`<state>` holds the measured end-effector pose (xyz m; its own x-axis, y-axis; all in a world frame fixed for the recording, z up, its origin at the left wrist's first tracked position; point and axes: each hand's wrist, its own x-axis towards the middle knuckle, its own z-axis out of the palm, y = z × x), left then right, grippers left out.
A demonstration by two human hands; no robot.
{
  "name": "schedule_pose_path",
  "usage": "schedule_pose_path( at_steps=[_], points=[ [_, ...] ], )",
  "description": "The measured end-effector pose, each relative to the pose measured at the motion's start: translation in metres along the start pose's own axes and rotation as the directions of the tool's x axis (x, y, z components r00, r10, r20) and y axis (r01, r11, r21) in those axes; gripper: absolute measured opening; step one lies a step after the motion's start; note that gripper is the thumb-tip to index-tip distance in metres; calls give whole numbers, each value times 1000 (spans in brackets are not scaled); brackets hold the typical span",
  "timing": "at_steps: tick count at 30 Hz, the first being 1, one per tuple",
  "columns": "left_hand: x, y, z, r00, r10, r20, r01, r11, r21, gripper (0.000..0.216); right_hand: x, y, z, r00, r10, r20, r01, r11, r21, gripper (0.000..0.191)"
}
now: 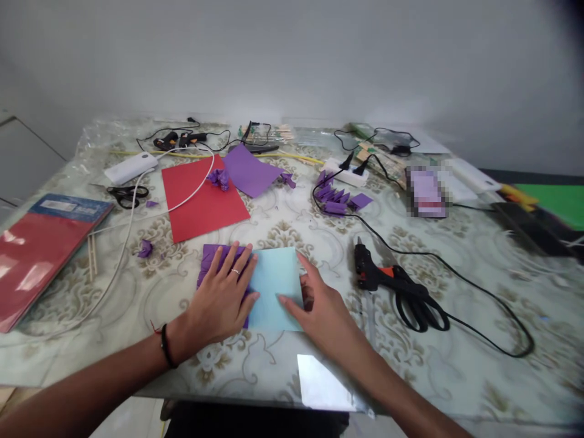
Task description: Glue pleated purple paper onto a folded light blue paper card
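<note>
A light blue square of paper (272,280) lies on the table in front of me, its left side against a creased purple paper (207,258). My left hand (223,298) rests flat with fingers stretched over the purple paper, its thumb near the blue sheet. At the blue paper's right edge is my right hand (322,304), thumb on the top face and index finger by the upper corner. The other fingers curl beside that edge, partly hidden. To the right lie a black glue gun (369,267) and black-handled scissors (420,304).
Behind are a red sheet (201,207), a purple sheet (250,170), folded purple pieces (333,198) and a white power strip (347,172). A red-and-blue book (50,249) and small scissors (125,193) are left. The glue gun's black cord (493,292) loops rightward; a phone (426,191) lies beyond.
</note>
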<state>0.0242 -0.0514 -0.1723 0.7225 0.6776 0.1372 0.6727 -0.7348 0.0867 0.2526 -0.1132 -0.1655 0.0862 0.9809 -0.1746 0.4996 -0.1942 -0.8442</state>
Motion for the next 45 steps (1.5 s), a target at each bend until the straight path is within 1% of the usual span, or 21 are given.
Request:
schedule_pose_path(
  at_steps=[1,2,3,4,5,6,7,9,12,16,30,33,36,40,43,45],
  points=[
    [-1,-2,5,1000,-5,2,5,1000,-4,68,-1,4,1,994,-80,-73,68,986,-152,87],
    [-1,-3,8,1000,-5,2,5,1000,-6,69,-3,6,2,977,-180,-116,140,947,-290,84],
    [-2,-4,9,1000,-2,1,2,1000,-5,70,-4,8,4,950,-288,-123,218,888,-404,77],
    [-2,-5,10,1000,3,3,-3,1000,-2,71,-6,9,5,918,-387,-92,297,821,-488,68],
    [-3,-5,10,1000,7,6,-7,1000,2,71,-7,9,7,886,-463,-32,375,755,-538,61],
    [-3,-5,10,1000,10,10,-10,1000,6,71,-8,9,9,860,-509,45,445,702,-556,57],
    [-2,-4,9,1000,12,17,-12,1000,9,71,-9,8,12,841,-527,124,500,666,-554,55],
    [-2,-4,8,999,13,29,-14,1000,11,72,-10,9,18,825,-511,240,553,643,-531,59],
    [-1,-5,9,999,16,38,-16,1000,6,72,-9,13,27,841,-453,295,539,664,-518,65],
    [-1,-7,10,999,18,32,-18,1000,-8,72,-8,18,31,846,-437,304,532,660,-530,65],
    [-2,-6,18,999,-11,-46,12,1000,20,69,-7,12,31,845,-432,316,530,597,-603,66],
    [-3,-7,18,997,-5,-76,8,999,33,69,-6,12,31,839,-432,330,538,573,-618,66],
    [-4,-8,20,994,4,-107,2,999,51,68,-5,15,32,828,-462,318,551,562,-617,65],
    [-4,-9,22,994,1,-113,3,999,42,68,-5,20,34,824,-481,301,554,569,-608,65],
    [-4,-9,21,996,-6,-89,7,1000,17,70,-6,15,31,838,-439,323,541,597,-592,66],
    [-4,-9,19,997,-12,-72,11,1000,-4,70,-4,5,25,847,-392,359,532,620,-576,67]
  ],
)
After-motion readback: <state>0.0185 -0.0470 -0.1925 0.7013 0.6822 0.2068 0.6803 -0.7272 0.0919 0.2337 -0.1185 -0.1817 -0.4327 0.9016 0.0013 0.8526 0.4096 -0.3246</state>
